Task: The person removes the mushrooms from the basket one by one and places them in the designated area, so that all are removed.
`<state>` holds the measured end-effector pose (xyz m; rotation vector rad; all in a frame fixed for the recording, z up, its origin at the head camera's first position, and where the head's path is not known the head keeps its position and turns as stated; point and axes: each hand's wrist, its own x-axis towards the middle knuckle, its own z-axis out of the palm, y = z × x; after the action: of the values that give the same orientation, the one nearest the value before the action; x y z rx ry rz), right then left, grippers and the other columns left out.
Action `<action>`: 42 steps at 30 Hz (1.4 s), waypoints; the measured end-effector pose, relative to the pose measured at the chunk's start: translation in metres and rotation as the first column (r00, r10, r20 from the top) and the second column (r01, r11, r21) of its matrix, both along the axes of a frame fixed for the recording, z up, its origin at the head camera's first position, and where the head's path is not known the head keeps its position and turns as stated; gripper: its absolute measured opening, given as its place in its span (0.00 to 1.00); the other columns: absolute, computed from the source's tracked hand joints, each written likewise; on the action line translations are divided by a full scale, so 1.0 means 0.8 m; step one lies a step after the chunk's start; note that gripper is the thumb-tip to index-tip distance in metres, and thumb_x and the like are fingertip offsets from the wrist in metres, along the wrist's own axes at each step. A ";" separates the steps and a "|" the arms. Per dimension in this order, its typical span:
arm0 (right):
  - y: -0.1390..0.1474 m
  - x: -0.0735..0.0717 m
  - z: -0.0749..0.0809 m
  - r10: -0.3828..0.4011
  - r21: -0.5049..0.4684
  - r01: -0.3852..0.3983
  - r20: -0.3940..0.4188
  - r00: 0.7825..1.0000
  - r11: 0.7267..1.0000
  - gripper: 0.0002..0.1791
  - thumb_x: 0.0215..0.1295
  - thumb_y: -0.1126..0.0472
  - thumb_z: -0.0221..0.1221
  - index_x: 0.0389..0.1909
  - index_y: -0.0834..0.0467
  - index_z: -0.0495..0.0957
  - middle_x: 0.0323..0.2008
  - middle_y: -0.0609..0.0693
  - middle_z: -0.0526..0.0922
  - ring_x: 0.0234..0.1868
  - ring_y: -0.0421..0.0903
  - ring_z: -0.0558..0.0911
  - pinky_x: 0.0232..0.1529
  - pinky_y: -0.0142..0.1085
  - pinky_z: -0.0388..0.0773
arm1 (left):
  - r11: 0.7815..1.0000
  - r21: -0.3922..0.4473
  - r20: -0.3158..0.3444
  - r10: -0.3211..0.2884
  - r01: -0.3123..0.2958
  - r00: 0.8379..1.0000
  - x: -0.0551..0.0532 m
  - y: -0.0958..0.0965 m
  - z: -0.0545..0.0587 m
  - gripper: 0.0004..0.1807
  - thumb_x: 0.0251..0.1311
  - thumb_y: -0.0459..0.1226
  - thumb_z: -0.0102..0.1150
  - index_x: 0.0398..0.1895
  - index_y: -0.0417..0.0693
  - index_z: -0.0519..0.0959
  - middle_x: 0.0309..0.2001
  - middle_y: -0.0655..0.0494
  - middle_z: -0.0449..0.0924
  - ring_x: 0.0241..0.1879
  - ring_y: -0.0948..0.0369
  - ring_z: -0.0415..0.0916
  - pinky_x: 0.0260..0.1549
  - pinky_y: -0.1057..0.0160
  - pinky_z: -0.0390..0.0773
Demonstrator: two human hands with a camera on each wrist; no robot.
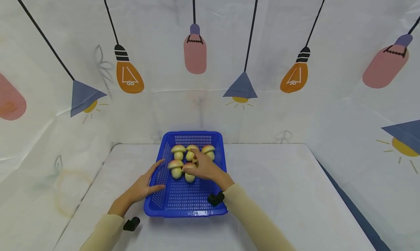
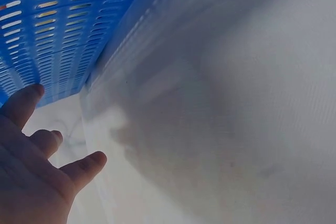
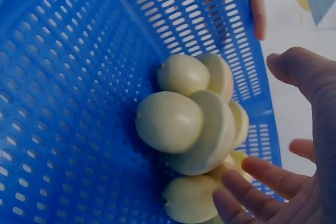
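Note mushrooms [image 1: 189,156] in basket [image 1: 183,200] by far edge of desk [image 1: 279,192]. From head, cannot tell grip of right hand [image 1: 208,168]; from right wrist, see fingers [image 3: 278,178] spread, released. See left hand [image 1: 139,189] released at basket's side.

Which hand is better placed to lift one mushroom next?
Probably the right hand: its spread fingers reach over the mushrooms inside the blue basket. The left hand is at the basket's side, farther from them.
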<state>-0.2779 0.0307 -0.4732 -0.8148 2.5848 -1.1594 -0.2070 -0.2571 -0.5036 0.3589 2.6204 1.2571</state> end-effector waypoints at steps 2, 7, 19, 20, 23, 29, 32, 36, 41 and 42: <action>0.000 0.000 -0.002 0.006 0.028 -0.006 -0.004 1.000 1.000 0.48 0.66 0.43 0.64 0.79 0.60 0.57 0.64 0.63 0.77 0.62 0.55 0.79 0.61 0.51 0.77 | 1.000 -0.004 -0.005 -0.007 0.007 1.000 0.000 0.000 0.001 0.52 0.63 0.47 0.65 0.84 0.66 0.44 0.64 0.30 0.73 0.50 0.48 0.83 0.44 0.44 0.84; 0.001 0.000 -0.005 0.040 0.071 -0.037 -0.044 0.998 0.997 0.43 0.65 0.45 0.64 0.75 0.64 0.66 0.59 0.60 0.81 0.59 0.52 0.80 0.60 0.46 0.77 | 1.000 0.000 -0.007 -0.026 0.026 1.000 -0.001 -0.002 0.000 0.52 0.62 0.46 0.65 0.84 0.65 0.45 0.65 0.29 0.72 0.50 0.48 0.82 0.44 0.44 0.84; -0.001 -0.001 -0.016 0.111 0.115 -0.102 -0.068 0.991 0.988 0.27 0.64 0.53 0.68 0.59 0.63 0.79 0.53 0.55 0.85 0.50 0.47 0.83 0.52 0.37 0.79 | 0.999 0.007 -0.017 -0.032 0.032 0.999 -0.001 -0.002 0.000 0.52 0.61 0.46 0.65 0.83 0.65 0.46 0.66 0.29 0.71 0.51 0.47 0.82 0.44 0.44 0.84; -0.002 -0.002 -0.017 0.117 0.131 -0.108 -0.069 0.991 0.986 0.26 0.64 0.53 0.69 0.59 0.62 0.80 0.53 0.54 0.85 0.50 0.46 0.83 0.51 0.37 0.79 | 0.999 0.013 -0.017 -0.034 0.034 0.999 -0.001 -0.002 -0.001 0.52 0.61 0.46 0.65 0.83 0.65 0.46 0.66 0.29 0.70 0.51 0.46 0.81 0.44 0.44 0.84; -0.004 -0.003 -0.020 0.130 0.161 -0.116 -0.081 0.988 0.980 0.25 0.63 0.54 0.70 0.58 0.60 0.80 0.53 0.53 0.86 0.50 0.44 0.83 0.52 0.35 0.79 | 0.999 0.033 -0.014 -0.039 0.040 0.999 -0.001 -0.002 -0.002 0.51 0.61 0.45 0.66 0.83 0.65 0.46 0.67 0.28 0.69 0.51 0.46 0.81 0.44 0.44 0.84; -0.005 -0.003 -0.020 0.151 0.172 -0.134 -0.094 0.984 0.976 0.22 0.62 0.57 0.70 0.55 0.61 0.81 0.51 0.54 0.86 0.47 0.44 0.83 0.50 0.34 0.79 | 0.998 0.052 -0.003 -0.039 0.039 0.999 -0.001 -0.001 -0.002 0.52 0.61 0.44 0.66 0.83 0.66 0.46 0.67 0.28 0.69 0.50 0.47 0.82 0.43 0.45 0.85; -0.006 -0.002 -0.020 0.153 0.177 -0.136 -0.090 0.984 0.975 0.22 0.64 0.58 0.69 0.56 0.62 0.81 0.52 0.55 0.86 0.49 0.45 0.83 0.52 0.36 0.79 | 0.998 0.060 0.005 -0.034 0.034 0.999 0.000 0.000 -0.001 0.51 0.61 0.44 0.66 0.83 0.66 0.46 0.67 0.28 0.69 0.51 0.47 0.82 0.43 0.46 0.85; -0.007 -0.001 -0.020 0.145 0.184 -0.128 -0.081 0.986 0.975 0.21 0.64 0.59 0.69 0.56 0.62 0.81 0.53 0.54 0.86 0.51 0.46 0.82 0.53 0.37 0.78 | 0.998 0.056 0.011 -0.028 0.027 1.000 0.001 0.000 -0.002 0.51 0.62 0.45 0.66 0.83 0.67 0.47 0.68 0.29 0.68 0.51 0.48 0.82 0.43 0.46 0.85; -0.008 -0.001 -0.020 0.132 0.173 -0.120 -0.058 0.990 0.977 0.21 0.63 0.59 0.70 0.56 0.61 0.81 0.52 0.52 0.86 0.50 0.45 0.82 0.52 0.35 0.78 | 0.999 0.036 -0.015 -0.018 0.019 1.000 0.001 0.000 -0.001 0.52 0.61 0.45 0.67 0.84 0.66 0.46 0.73 0.28 0.62 0.55 0.42 0.79 0.46 0.40 0.83; -0.008 -0.001 -0.020 0.133 0.171 -0.122 -0.052 0.990 0.978 0.21 0.64 0.59 0.70 0.56 0.61 0.81 0.52 0.52 0.86 0.50 0.44 0.83 0.52 0.35 0.78 | 1.000 0.028 -0.026 -0.012 0.013 1.000 0.001 0.000 -0.002 0.52 0.60 0.46 0.67 0.84 0.66 0.47 0.74 0.28 0.60 0.57 0.40 0.78 0.47 0.38 0.82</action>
<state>-0.2790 0.0247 -0.4892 -0.9768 2.5928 -0.8807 -0.2065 -0.2572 -0.5049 0.3986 2.6200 1.2946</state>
